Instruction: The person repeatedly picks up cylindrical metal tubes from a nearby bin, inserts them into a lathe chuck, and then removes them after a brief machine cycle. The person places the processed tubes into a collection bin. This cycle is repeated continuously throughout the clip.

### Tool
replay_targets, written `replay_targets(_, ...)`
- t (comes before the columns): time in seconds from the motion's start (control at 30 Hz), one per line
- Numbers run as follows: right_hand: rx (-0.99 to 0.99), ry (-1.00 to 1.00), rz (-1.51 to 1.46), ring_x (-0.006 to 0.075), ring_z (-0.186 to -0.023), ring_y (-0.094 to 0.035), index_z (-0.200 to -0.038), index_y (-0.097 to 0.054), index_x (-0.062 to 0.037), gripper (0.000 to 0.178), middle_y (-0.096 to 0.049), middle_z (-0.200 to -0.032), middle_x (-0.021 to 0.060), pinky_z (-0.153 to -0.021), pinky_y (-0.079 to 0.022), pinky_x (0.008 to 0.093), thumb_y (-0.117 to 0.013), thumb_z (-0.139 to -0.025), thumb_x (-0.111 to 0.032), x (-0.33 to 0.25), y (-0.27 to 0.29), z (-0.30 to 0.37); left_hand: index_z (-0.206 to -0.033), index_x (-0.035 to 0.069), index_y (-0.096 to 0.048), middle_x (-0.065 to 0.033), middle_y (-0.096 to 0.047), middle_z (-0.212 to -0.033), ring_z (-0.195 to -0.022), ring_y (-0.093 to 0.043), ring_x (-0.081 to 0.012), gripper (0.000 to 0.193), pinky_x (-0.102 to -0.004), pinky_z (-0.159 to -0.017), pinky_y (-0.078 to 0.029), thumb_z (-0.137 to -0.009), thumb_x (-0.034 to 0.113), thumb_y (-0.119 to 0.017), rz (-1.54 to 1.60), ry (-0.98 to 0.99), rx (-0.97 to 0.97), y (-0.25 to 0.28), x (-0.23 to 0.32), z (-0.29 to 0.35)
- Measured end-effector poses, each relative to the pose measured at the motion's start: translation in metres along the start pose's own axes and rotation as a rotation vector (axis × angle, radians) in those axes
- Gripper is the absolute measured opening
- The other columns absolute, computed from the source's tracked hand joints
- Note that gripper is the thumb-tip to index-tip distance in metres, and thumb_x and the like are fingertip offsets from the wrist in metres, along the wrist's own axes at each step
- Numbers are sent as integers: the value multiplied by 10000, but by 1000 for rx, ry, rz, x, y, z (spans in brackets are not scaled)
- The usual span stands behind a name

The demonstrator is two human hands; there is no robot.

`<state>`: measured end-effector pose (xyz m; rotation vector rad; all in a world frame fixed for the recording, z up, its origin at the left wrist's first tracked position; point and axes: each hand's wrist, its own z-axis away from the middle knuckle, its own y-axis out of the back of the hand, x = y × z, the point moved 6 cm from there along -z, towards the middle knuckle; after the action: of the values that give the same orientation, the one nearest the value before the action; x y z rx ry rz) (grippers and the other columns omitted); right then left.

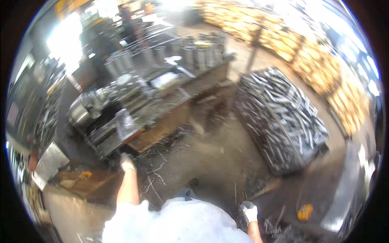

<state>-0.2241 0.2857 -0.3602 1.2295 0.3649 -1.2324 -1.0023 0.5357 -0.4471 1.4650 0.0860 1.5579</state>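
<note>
My left hand [127,162], in a pale glove with a dark fingertip area, is near the front lower edge of a lathe [160,131]. Motion blur smears its fingers, so I cannot make out whether it touches the machine. My right hand [249,211], in a white and grey glove, hangs low at my right side above the floor; its fingers are blurred too. On the lathe a shiny round chuck [82,112] sits at the left. A white cloth or paper [164,80] lies on the lathe top, beside a pale tool-like piece [180,66].
Several metal cylinders [201,58] stand at the lathe's far end. To the right is a large bin [259,139] heaped with metal bars [285,107]. Yellowish stacked pieces [316,67] line the back right. Curly metal shavings [154,187] litter the floor.
</note>
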Motion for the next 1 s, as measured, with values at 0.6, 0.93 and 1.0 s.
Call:
replay_targets(0.6,-556,272,696,399,-1092,-738,-1150,-812,-111,422,-785,-1143,197,-963,-578,463,-700,-858,-395,-182,-192,-263,-1334,9,-679,-211,-752,-1206,-1077,-746,-311,493,-446,-890,-613,-1098,398,-489,-115,267,375,92,-99,-28)
replay_targets(0.93,-292,253,339,338,-1200,-717,-1224,-789,-75,455,-765,-1270,169,-1067,-543,395,-756,-875,-364,-236,-57,-457,-1246,-31,-694,-185,-770,-1083,-922,-759,-277,388,-408,-802,-613,-1064,285,-563,16,601,-508,-232,-9,88)
replay_targets(1.0,-208,234,178,319,-1209,-717,-1314,-735,-49,527,-753,-1295,182,-1078,-537,383,-763,-885,-354,-251,-2,-534,-1228,-39,-697,-180,-774,-1058,-891,-762,-270,367,-401,-785,-613,-1058,263,-578,-44,524,-617,-309,43,111)
